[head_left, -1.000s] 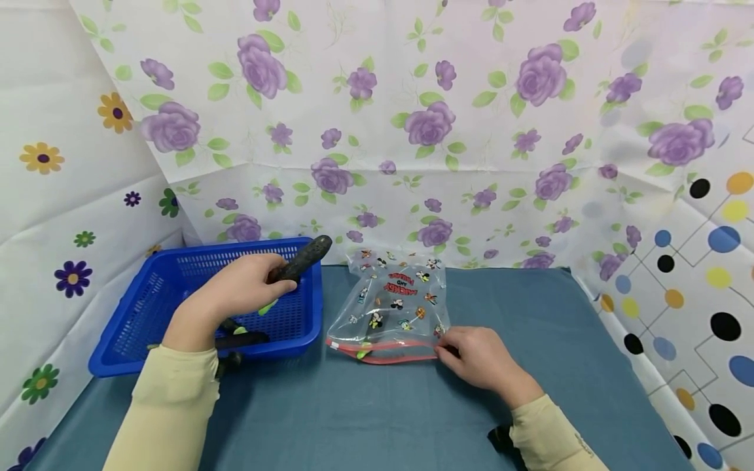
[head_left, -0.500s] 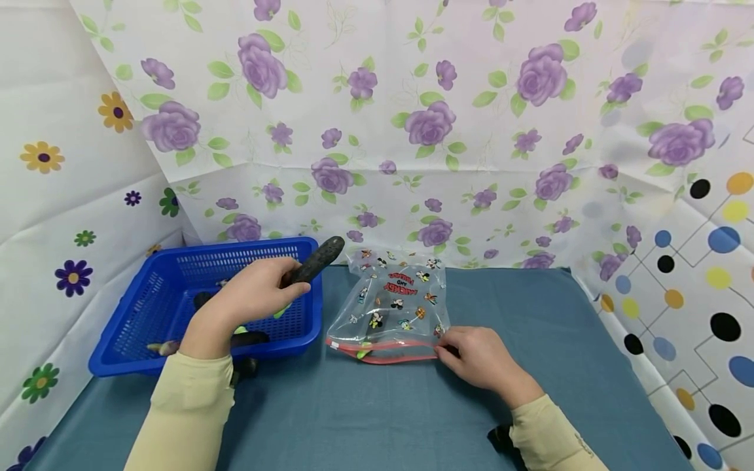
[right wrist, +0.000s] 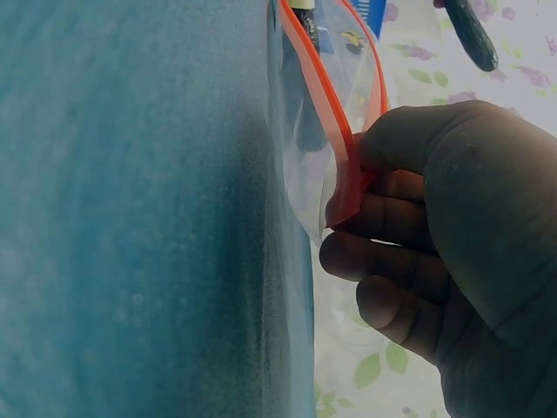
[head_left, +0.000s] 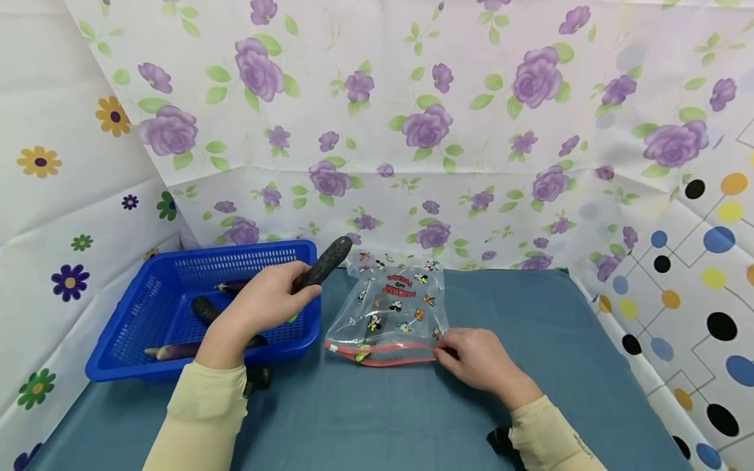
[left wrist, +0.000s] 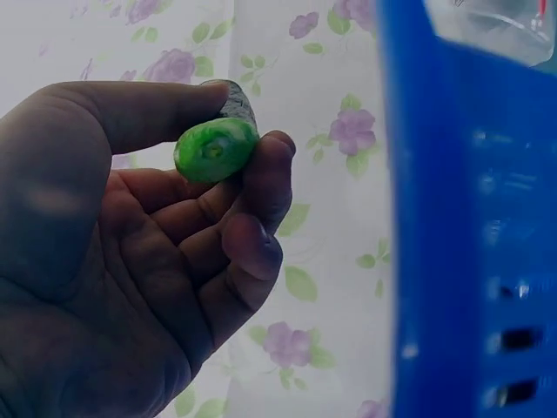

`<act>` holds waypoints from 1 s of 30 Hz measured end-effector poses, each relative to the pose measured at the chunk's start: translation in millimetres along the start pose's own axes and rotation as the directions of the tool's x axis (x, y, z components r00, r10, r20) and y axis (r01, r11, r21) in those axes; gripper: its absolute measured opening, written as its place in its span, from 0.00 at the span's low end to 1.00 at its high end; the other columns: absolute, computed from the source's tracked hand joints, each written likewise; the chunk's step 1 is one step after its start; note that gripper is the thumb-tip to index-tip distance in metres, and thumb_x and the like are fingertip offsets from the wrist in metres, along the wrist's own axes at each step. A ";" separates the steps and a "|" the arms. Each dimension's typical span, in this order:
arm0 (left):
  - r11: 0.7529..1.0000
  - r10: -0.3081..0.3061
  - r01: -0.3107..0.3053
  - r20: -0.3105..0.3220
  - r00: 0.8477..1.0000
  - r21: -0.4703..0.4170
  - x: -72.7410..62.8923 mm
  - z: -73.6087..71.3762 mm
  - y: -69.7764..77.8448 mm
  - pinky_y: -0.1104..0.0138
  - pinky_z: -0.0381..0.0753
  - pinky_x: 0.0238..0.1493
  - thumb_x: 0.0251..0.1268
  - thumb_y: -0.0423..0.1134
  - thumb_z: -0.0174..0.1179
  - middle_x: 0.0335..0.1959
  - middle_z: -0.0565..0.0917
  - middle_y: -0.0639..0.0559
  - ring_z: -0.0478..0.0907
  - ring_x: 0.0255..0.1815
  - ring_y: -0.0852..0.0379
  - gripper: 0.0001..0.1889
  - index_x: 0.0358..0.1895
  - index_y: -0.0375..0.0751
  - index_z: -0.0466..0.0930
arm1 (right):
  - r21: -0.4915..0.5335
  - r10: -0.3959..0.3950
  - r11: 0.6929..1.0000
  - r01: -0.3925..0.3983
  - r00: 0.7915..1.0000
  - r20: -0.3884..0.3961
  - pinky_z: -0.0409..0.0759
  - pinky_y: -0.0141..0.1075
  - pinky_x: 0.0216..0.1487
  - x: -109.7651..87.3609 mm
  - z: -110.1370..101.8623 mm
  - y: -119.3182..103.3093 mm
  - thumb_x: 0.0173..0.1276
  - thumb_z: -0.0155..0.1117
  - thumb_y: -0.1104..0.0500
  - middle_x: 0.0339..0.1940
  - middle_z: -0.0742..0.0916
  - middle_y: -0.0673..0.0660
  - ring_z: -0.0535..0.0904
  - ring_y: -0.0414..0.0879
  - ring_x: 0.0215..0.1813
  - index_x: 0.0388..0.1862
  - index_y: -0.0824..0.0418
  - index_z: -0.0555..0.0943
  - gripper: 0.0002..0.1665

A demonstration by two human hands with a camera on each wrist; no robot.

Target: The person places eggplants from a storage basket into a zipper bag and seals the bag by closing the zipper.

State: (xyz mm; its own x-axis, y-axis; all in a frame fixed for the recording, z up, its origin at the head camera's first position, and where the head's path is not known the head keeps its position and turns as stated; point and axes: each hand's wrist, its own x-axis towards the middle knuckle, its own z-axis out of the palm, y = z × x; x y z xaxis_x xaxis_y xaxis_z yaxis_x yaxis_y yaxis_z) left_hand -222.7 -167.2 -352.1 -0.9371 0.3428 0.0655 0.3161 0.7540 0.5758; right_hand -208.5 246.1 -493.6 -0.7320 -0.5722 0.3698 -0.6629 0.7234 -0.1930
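- Head view, cucumber [head_left: 331,259]: dark green, almost black, long and bumpy-skinned, with a rounded far end; a small patch of bright green shows at the lower end. Tilted, far end up and to the right, over the right rim of the basket and near the bag's upper left corner.
- Head view, left hand [head_left: 265,304]: thumb and fingers closed round the cucumber, its far end jutting well past them.
- Head view, basket [head_left: 220,266]: blue plastic, slotted walls; inside lie a purple eggplant [head_left: 182,351] and another dark vegetable [head_left: 205,309], partly covered by the forearm.
- Head view, bag [head_left: 394,320]: clear, printed with small cartoon figures and red lettering, flat on the blue-covered counter [head_left: 377,418]; red zip edge [head_left: 403,361] toward the wearer, mouth slightly parted.
- Head view, right hand [head_left: 480,356]: at the right corner of the zip edge.
- Left wrist view: cucumber end-on, pale-marked bright green tip [left wrist: 214,151] facing the camera; gripped between thumb above and fingertips at the side, the other fingers curled below.
- Right wrist view: thumb and forefinger pinch the zip edge, orange-red here; two lower fingers bent, just beneath the corner. The cucumber's dark end shows at upper right, well apart from these fingers.
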 end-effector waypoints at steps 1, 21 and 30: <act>1.000 0.003 -0.003 0.000 1.000 -0.004 0.2 1.4 0.5 0.57 0.71 0.30 0.85 0.46 0.65 0.26 0.78 0.51 0.70 0.22 0.53 0.10 0.50 0.43 0.83 | 0.001 0.000 1.000 0.000 1.000 0.001 0.74 0.33 0.30 0.1 -0.1 0.0 0.74 0.79 0.55 0.27 0.83 0.38 0.71 0.29 0.25 0.33 0.45 0.88 0.09; 0.987 0.163 -0.162 -0.049 0.985 0.017 -0.5 34.8 19.8 0.60 0.72 0.28 0.84 0.42 0.66 0.27 0.79 0.56 0.71 0.20 0.58 0.11 0.57 0.39 0.85 | -0.001 -0.009 1.000 0.009 1.000 -0.003 0.74 0.34 0.30 0.2 -0.1 -0.5 0.74 0.79 0.55 0.27 0.84 0.39 0.72 0.29 0.26 0.34 0.46 0.89 0.08; 0.985 0.169 -0.169 0.001 0.986 0.020 1.4 51.1 31.5 0.61 0.76 0.27 0.84 0.45 0.66 0.31 0.81 0.57 0.75 0.20 0.60 0.16 0.62 0.39 0.84 | -0.005 -0.017 1.000 0.017 1.000 -0.009 0.75 0.34 0.30 0.3 -1.1 -0.9 0.74 0.79 0.55 0.28 0.84 0.40 0.72 0.30 0.26 0.34 0.47 0.89 0.07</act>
State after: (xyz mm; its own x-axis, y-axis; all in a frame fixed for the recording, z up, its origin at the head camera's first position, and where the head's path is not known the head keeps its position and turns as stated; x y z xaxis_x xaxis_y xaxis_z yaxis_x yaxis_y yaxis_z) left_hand -206.5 -114.3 -375.5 -0.8701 0.4657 0.1614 0.4729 0.6964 0.5398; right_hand -208.0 245.7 -492.3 -0.7194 -0.5810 0.3807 -0.6744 0.7154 -0.1826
